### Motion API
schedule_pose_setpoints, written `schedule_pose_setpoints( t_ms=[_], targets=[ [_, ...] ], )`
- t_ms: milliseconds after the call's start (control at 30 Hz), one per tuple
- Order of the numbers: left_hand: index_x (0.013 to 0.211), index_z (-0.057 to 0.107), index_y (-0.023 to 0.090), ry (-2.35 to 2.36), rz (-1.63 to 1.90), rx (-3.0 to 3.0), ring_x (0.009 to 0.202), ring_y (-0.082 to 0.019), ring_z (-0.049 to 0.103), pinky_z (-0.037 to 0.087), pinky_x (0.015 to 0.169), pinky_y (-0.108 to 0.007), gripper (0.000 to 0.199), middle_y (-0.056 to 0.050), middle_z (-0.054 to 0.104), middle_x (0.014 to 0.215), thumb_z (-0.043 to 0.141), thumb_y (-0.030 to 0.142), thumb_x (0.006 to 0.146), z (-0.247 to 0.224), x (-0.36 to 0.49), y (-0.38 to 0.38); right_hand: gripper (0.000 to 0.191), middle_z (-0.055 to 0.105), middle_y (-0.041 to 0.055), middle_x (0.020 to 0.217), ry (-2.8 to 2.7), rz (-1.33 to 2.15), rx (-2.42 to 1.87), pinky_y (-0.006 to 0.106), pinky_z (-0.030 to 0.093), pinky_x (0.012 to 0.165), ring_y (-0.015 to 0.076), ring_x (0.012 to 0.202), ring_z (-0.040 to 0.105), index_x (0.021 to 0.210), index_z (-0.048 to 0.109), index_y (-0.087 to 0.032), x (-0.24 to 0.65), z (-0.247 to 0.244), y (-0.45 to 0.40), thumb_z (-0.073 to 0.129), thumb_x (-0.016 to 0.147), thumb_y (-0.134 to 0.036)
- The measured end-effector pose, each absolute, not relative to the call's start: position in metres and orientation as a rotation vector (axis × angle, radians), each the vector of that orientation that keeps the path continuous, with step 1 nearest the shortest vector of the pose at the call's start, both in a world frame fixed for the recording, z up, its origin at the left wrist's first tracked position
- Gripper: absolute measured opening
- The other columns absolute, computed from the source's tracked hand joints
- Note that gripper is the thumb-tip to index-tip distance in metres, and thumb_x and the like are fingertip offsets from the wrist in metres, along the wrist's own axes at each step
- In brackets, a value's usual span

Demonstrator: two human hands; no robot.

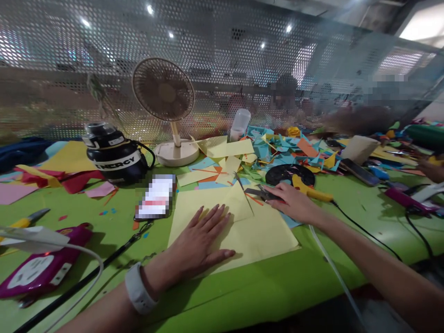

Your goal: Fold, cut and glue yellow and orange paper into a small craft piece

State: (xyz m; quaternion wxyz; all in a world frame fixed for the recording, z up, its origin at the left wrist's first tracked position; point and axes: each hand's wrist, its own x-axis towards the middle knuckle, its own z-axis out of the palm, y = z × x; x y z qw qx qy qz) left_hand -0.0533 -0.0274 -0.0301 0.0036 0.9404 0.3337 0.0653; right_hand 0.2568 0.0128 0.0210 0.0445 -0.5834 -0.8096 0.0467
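Observation:
My left hand (203, 238) lies flat with its fingers spread on a large pale yellow paper sheet (263, 245). A smaller yellow piece (239, 203) rests on the sheet by its fingertips. My right hand (289, 201) reaches in from the right, its fingers closed over a black-and-red hand tool (261, 193) at the sheet's upper right. The tool's exact kind is hard to make out, and my fingers hide part of it. Just beyond that hand are a yellow hot glue gun (312, 189) and a round black disc (284, 172).
Coloured paper scraps (274, 143) are heaped at the back. A fan (164, 92), a black bottle (113, 157) and a phone (156, 196) stand or lie left of centre. Magenta power strips (65, 263) and cords lie at both sides. Another person's hand (432, 169) shows far right.

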Motion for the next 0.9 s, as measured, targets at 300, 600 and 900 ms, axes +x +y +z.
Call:
schedule_pose_setpoints(
  t_ms=[300,600,900],
  targets=[
    [0.15,0.014,0.021,1.068,0.199,2.938,0.143,-0.029,0.015,0.011,0.114,-0.052,0.073,-0.011,0.015,0.156,0.027,0.063,0.092,-0.027,-0.052,-0.029,0.04,0.057,0.01,0.103,-2.458,-0.343,-1.805,0.03,0.046,0.068,0.0254,0.094,0.057,0.133,0.052,-0.03,0.243,0.006,0.009,0.041,0.095,-0.037],
    [0.15,0.014,0.021,1.074,0.155,2.91,0.143,-0.029,0.014,0.011,0.114,-0.051,0.073,-0.01,0.015,0.156,0.027,0.063,0.092,-0.023,-0.051,-0.03,0.033,0.057,0.0095,0.101,-2.553,-0.311,-1.686,0.034,0.047,0.073,0.0245,0.09,0.058,0.122,0.061,-0.028,0.243,0.005,0.006,0.045,0.094,-0.03],
    [0.15,0.013,0.022,1.06,0.128,2.905,0.143,-0.029,0.013,0.011,0.114,-0.05,0.073,-0.011,0.013,0.156,0.027,0.064,0.091,-0.025,-0.052,-0.029,0.034,0.06,0.0094,0.098,-2.61,-0.175,-1.594,0.037,0.046,0.08,0.0232,0.089,0.057,0.124,0.062,-0.025,0.251,0.009,-0.005,0.046,0.094,-0.025]
  ],
)
